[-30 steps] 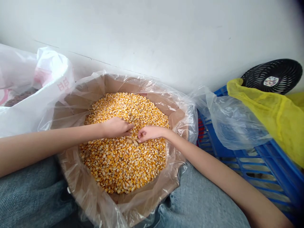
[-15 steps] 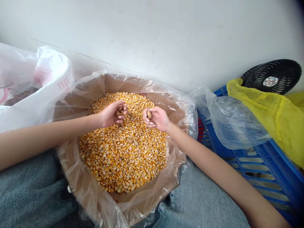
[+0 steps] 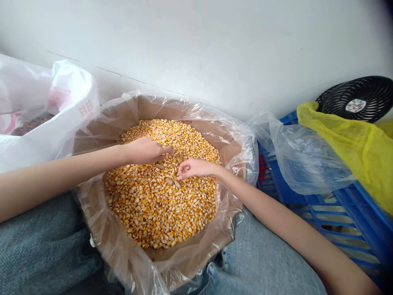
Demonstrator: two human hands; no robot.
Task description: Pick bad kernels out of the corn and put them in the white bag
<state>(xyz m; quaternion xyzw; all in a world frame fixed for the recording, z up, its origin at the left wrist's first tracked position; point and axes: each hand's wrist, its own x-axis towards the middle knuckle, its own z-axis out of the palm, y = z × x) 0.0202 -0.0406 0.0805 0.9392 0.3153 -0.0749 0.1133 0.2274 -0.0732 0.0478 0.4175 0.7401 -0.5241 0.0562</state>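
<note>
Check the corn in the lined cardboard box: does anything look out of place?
Yes: brown elongated pieces, perhaps peanuts in the shell, lie among the yellow dried corn kernels, near the right hand. Their colour and larger size set them apart.

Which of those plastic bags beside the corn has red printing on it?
The white bag left of the corn box: it shows red print, unlike the clear bag and the yellow bag on the blue crate at right.

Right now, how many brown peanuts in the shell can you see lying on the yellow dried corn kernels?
3. One peanut lies just below the left hand; two more lie beside the right hand's fingertips. Others may be hidden under the corn or in the hands.
</note>
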